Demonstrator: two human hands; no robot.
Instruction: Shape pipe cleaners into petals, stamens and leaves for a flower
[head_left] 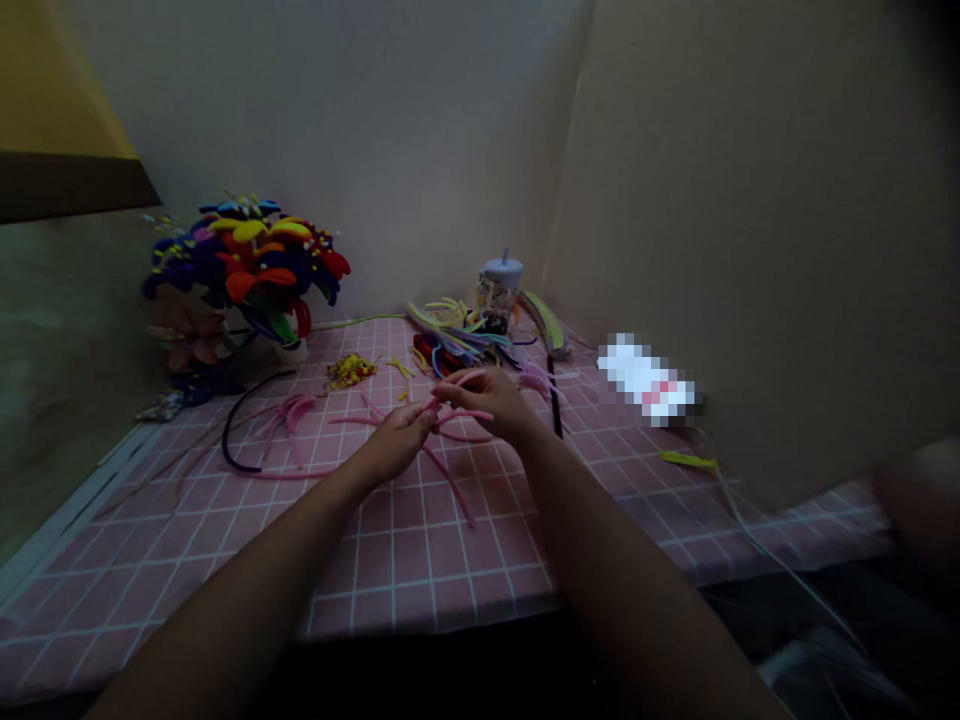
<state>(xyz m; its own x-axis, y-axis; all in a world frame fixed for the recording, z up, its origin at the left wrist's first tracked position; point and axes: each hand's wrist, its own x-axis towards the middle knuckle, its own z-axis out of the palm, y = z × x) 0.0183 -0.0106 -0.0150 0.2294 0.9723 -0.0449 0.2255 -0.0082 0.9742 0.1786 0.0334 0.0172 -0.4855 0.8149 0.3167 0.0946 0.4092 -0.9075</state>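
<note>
Above the middle of the table, my left hand (405, 435) pinches a bunch of pink pipe cleaners (450, 485) whose ends spread out in several directions. My right hand (487, 400) meets it from the right, its fingers closed on a pink strand beside my left fingertips. The exact point where the strands cross is partly covered by my fingers. Left of my hands, a bundle of bent pink pipe cleaners (289, 415) lies on the cloth. A dark curved pipe cleaner (229, 440) arcs around it. Another looped pink bunch (536, 378) rests just beyond my right hand.
A pink checked cloth (360, 570) covers the table. At the back stand a colourful flower bouquet (259, 260) and a lidded cup (500, 295), near a pile of mixed pipe cleaners (457, 335). Small yellow and red pieces (352, 370) lie left. A pixelated device (649, 380) and cable (757, 540) are right.
</note>
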